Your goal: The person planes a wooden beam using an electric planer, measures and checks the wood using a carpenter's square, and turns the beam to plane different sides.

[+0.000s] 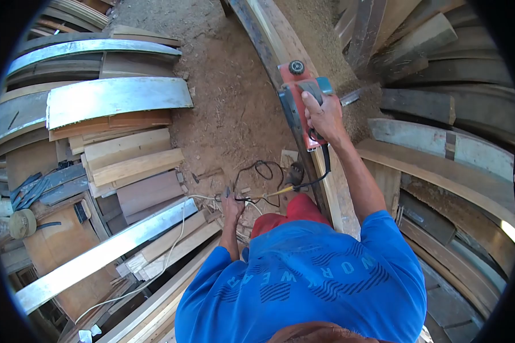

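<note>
My right hand [326,116] is wrapped round the rear handle of a red electric planer [296,106] with a black knob at its front. The planer rests on a long wooden board [333,194] lying along a bench-like beam. From its back end a black power cord [328,163] curves down towards my left. Low beside my body, my left hand [231,207] is closed round the cord, near a yellow cord joint [284,189]. The planer's underside and blade are hidden.
Stacked planks [137,163] and metal-faced boards [120,102] fill the left side. More timber [440,154] is piled on the right. Loops of dark cord [262,170] and a pale cable [174,243] lie near my feet. Wood shavings [303,23] cover the ground beyond the bench.
</note>
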Available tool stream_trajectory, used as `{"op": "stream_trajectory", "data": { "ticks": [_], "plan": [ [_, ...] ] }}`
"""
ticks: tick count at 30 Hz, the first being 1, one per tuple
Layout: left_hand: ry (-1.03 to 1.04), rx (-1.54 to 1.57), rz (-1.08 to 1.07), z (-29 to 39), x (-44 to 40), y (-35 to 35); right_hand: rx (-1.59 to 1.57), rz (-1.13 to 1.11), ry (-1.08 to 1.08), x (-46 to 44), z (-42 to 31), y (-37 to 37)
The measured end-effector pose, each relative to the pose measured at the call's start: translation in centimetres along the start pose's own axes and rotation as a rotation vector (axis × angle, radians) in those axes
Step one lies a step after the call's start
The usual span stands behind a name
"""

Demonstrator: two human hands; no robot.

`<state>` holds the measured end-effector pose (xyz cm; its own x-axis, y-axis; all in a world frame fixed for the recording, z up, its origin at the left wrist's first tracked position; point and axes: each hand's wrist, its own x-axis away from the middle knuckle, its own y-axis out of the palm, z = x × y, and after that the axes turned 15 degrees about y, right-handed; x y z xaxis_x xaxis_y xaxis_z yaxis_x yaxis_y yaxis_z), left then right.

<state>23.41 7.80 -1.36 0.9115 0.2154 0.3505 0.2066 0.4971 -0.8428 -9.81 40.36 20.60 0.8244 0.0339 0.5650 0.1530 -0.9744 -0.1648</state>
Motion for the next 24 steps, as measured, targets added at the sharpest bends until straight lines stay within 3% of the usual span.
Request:
{"op": "stream_trajectory", "data": {
  "ticks": [2,12,19,24],
  "plan": [
    [-0.060,0.076,-0.089,0.1,-2.0,-1.7,-0.024,-0.010,-0.006,-0.9,-0.9,0.3],
    [-0.079,0.069,0.057,0.6,-7.9,-5.0,-0.003,-0.037,-0.028,-6.3,-4.5,1.8],
    [0.027,0.012,0.171,0.0,-11.5,-5.8,-0.020,-0.026,-0.029,-9.5,-8.1,2.7],
    [0.027,-0.003,0.099,1.1,-16.6,-5.8,0.006,-0.011,-0.033,-13.8,-10.6,3.6]
  ]
}}
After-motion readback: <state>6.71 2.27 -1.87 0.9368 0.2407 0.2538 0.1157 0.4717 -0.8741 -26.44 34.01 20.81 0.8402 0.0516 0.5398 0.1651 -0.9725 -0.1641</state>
